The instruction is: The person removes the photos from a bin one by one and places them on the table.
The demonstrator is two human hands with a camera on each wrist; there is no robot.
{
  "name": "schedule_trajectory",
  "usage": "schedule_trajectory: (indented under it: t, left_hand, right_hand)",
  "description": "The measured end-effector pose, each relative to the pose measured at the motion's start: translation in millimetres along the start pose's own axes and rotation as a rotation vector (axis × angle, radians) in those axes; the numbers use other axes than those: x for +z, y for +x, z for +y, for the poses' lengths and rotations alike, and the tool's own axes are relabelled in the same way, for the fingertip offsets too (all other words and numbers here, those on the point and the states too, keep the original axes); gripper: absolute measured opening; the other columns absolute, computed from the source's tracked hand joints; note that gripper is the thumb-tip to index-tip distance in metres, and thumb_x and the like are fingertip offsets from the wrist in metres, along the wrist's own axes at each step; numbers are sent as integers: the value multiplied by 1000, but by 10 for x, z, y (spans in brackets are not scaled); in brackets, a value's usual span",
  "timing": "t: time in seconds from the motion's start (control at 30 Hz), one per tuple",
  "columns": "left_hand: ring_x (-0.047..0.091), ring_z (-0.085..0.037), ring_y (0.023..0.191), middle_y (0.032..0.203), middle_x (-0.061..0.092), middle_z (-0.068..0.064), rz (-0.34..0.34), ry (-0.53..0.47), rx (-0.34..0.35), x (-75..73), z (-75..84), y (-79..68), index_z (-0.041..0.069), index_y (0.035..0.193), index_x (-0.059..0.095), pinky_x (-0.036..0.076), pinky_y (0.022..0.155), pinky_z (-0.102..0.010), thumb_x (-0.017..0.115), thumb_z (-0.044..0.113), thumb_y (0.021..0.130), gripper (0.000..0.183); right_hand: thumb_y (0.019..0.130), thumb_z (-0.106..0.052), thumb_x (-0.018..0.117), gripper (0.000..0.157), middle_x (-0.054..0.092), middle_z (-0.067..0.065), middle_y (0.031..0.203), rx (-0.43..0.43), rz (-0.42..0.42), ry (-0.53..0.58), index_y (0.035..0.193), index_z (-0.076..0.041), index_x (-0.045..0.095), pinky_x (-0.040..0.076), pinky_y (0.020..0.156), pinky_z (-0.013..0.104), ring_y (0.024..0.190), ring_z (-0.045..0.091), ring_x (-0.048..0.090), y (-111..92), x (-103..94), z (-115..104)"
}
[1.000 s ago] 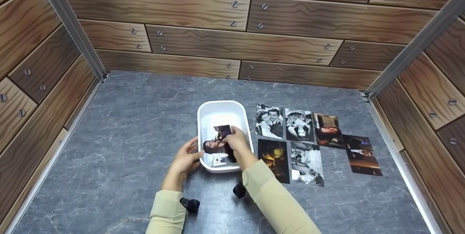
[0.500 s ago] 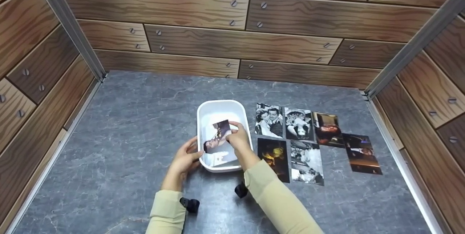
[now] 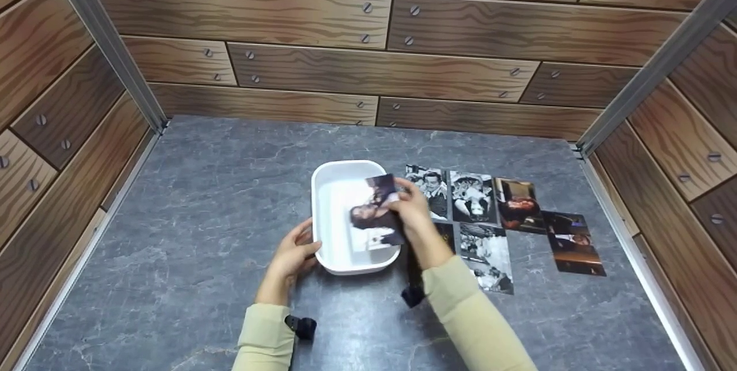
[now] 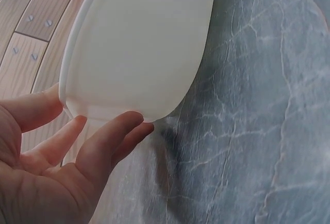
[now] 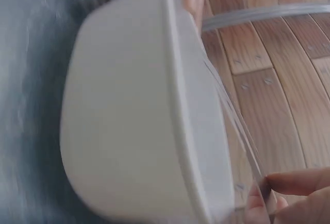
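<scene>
A white plastic tub (image 3: 331,198) with rounded corners sits in front of me. My left hand (image 3: 292,253) holds its left side near the front corner; in the left wrist view the thumb is at the rim and the other fingers lie against the outer wall of the tub (image 4: 139,44). Between the thumb and fingers of my right hand (image 3: 416,209) is a glossy photo print (image 3: 374,215) of a dark-haired person, pinched by its right edge above the tub's right rim. The right wrist view shows the print (image 5: 242,131) nearly edge-on, beyond the tub's rim.
Several photo prints lie flat right of the tub: a black-and-white print (image 3: 472,195), another black-and-white one (image 3: 488,256), a colour print (image 3: 520,204) and a darker one (image 3: 574,243) farthest right. My right arm partly covers two. Wood-patterned panels (image 3: 288,65) enclose the grey marbled surface (image 3: 230,186).
My right hand has lifted the photo print up from inside the tub and moved it right, over the rim. The left hand has stayed on the tub.
</scene>
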State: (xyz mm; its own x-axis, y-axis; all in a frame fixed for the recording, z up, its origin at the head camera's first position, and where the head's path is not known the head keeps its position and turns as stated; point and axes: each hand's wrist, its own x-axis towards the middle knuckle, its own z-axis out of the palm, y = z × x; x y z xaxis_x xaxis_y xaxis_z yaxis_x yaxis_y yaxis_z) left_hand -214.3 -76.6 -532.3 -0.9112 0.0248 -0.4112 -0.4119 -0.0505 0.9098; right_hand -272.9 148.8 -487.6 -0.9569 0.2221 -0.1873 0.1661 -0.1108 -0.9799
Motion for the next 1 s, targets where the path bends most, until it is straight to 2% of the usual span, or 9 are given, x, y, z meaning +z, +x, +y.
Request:
schedule_trajectory:
  t: [0.23,0.5,0.57,0.67,0.73,0.8,0.83,0.9,1.0]
  left_hand:
    - [56,-33,121,148,41,-22,18,1,-9,-3,6,1,11,148,40,55,81,-33,62,3,91,62]
    - [54,-34,123,149,40,-23,13,0,-10,-3,-10,2,11,148,39,54,83,-34,63,3,91,63]
    - [55,-34,122,149,40,-23,13,-8,-13,1,-15,9,11,148,39,54,83,-34,63,3,90,63]
    - [56,-33,120,148,40,-23,16,-17,-16,5,-22,15,11,148,39,55,84,-35,63,3,90,63]
    - [57,-32,118,148,41,-23,20,-24,-20,6,-23,13,11,148,39,55,83,-35,63,2,90,63]
    - [58,-31,117,148,41,-24,16,-21,-16,9,-22,8,10,148,39,55,83,-35,63,2,90,63]
    - [59,-31,116,148,41,-24,14,-19,-13,10,-21,5,10,148,39,55,82,-35,63,2,90,63]
    - [61,-29,114,148,41,-24,6,-16,-7,12,-22,1,9,148,38,56,81,-34,63,2,90,64]
    - [63,-28,111,148,41,-24,-1,0,4,12,-23,-3,8,149,37,56,80,-34,63,3,90,64]
  right_hand:
    - [75,26,49,62,58,-1,74,-29,27,-1,134,9,45,47,59,17,63,6,53,100,-633,-111]
    - [78,22,48,65,59,-7,81,-2,125,-50,141,8,38,48,67,15,70,0,55,120,-1521,-96]
    - [79,22,49,61,59,-7,82,-10,148,-53,138,6,45,49,68,15,71,-1,56,107,-1763,-57]
    - [79,22,50,54,58,-7,85,-37,166,-48,120,-11,64,49,69,14,72,-2,56,66,-2132,7]
    - [79,23,50,55,58,-7,82,-43,152,-11,100,-24,68,49,67,13,71,-1,56,24,-2369,40]
    - [80,23,49,60,60,-8,80,-39,106,16,89,-34,67,48,67,13,70,-1,56,-29,-2608,70]
    - [81,23,49,61,61,-8,74,-32,83,38,86,-35,67,49,66,13,68,0,57,-55,-2719,86]
    - [82,23,48,61,64,-6,72,-23,24,91,88,-34,69,49,65,14,68,3,60,-110,-2930,125]
    - [83,24,46,60,67,-7,78,-23,-37,160,91,-30,71,51,66,15,69,5,62,-177,-3181,201]
